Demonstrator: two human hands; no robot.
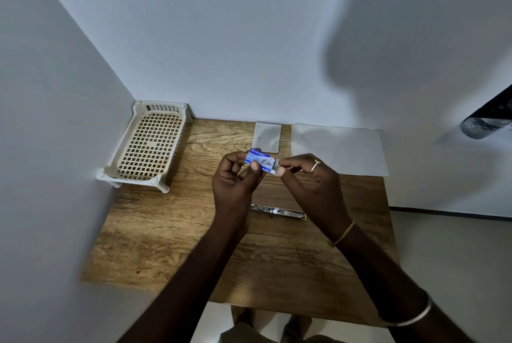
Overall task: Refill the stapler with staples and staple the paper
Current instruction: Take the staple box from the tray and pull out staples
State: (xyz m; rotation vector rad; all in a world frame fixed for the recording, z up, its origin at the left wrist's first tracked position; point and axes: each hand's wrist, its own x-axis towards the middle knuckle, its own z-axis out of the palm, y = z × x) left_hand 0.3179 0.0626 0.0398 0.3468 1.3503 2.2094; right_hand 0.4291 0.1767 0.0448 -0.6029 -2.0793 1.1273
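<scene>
A small blue staple box (259, 159) is held up over the middle of the wooden table (171, 237). My left hand (237, 176) pinches its left end between thumb and fingers. My right hand (310, 176) pinches its right end, where a pale inner part shows. Below my hands the stapler (273, 210) lies flat and opened out on the table, a long metal strip partly hidden by my right hand. A white sheet of paper (338, 148) lies at the back right of the table, overhanging its edge.
A cream plastic mesh tray (146, 146) stands in the back left corner against the walls. A small pale card or packet (267, 136) lies flat near the back wall. A dark object (484, 121) juts in at the far right. Floor shows beyond the table's right edge.
</scene>
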